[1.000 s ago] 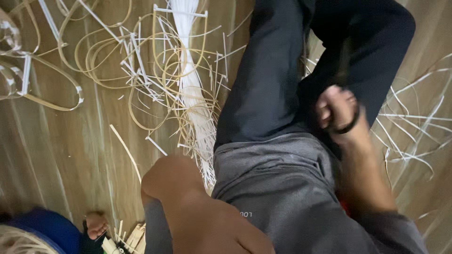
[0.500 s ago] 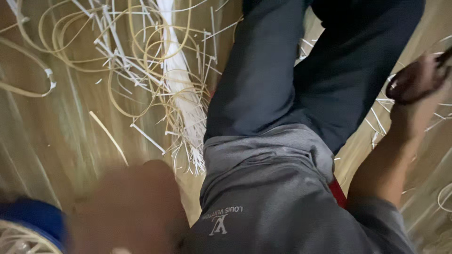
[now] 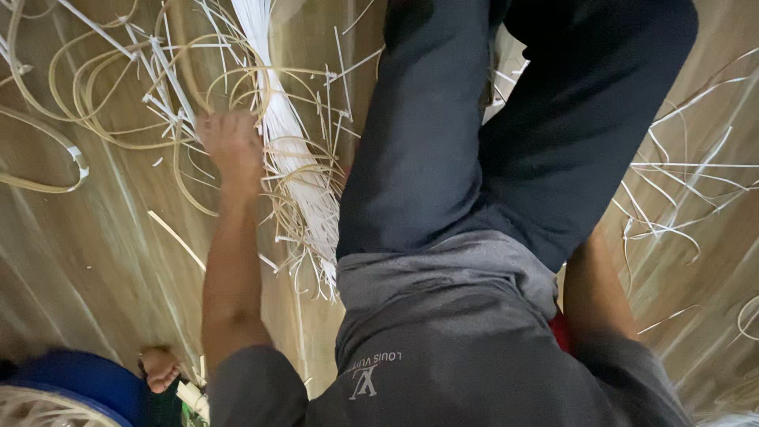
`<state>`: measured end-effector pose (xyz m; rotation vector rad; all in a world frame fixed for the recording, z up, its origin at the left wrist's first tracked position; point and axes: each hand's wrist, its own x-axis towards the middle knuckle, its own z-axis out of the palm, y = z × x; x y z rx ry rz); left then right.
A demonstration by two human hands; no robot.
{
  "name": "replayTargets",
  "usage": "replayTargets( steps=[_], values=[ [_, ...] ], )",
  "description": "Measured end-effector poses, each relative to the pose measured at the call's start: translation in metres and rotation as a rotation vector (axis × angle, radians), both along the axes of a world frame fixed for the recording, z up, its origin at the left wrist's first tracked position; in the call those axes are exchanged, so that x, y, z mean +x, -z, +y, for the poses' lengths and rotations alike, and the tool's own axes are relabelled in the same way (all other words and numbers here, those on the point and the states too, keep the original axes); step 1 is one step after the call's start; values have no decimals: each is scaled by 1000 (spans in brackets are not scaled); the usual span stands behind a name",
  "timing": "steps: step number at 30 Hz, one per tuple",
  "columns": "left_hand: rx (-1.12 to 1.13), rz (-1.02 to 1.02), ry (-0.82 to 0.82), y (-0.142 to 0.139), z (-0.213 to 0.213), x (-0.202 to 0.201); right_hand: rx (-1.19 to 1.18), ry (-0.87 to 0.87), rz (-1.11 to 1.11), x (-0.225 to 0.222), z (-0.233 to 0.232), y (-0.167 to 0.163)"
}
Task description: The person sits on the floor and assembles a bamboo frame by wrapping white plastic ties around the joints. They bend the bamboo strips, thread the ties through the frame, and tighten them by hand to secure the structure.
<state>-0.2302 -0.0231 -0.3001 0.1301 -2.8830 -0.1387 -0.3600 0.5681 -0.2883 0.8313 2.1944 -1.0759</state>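
My left hand (image 3: pixel 229 141) reaches out over the wooden floor (image 3: pixel 95 261), its fingers closed on thin tan cane strips (image 3: pixel 190 95) at the edge of a loose tangle. Right beside the hand lies a bundle of white flat strips (image 3: pixel 296 170), running from the top of the view toward my dark trouser leg (image 3: pixel 419 150). My right forearm (image 3: pixel 593 292) shows at the lower right. Its hand is hidden behind my leg and grey shirt (image 3: pixel 443 332).
More loose white and tan strips (image 3: pixel 680 190) are scattered on the floor at the right. At the lower left are another person's bare foot (image 3: pixel 162 368), a blue object (image 3: pixel 79 379) and part of a woven piece (image 3: pixel 35 407).
My left arm has swung forward from near my body and the hand has closed on the cane strips. My right hand, seen raised at the right before, has dropped out of sight behind my leg.
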Motion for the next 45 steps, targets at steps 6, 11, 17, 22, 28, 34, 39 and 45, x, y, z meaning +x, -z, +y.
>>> replayTargets(
  steps=[6,11,17,22,28,34,39,45],
  values=[
    [38,-200,-196,-27,-43,-17,58,-46,-105,22,-17,10],
    [29,-246,-170,11,-55,-33,72,-61,-128,19,-14,7],
    [320,-340,-439,-23,-66,-24,91,-94,-134,21,-22,3],
    [886,-612,-455,-172,-44,1,105,-116,-137,25,-34,2],
    [1640,-436,-247,-248,31,8,112,-178,-131,28,-41,9],
    [1710,-371,-239,-244,79,2,147,-238,-22,13,-12,11],
    [1676,-303,-203,-242,104,5,141,-161,366,-31,22,-63],
    [1549,-157,-268,-230,126,16,-235,-232,845,-14,-58,-198]
  ],
)
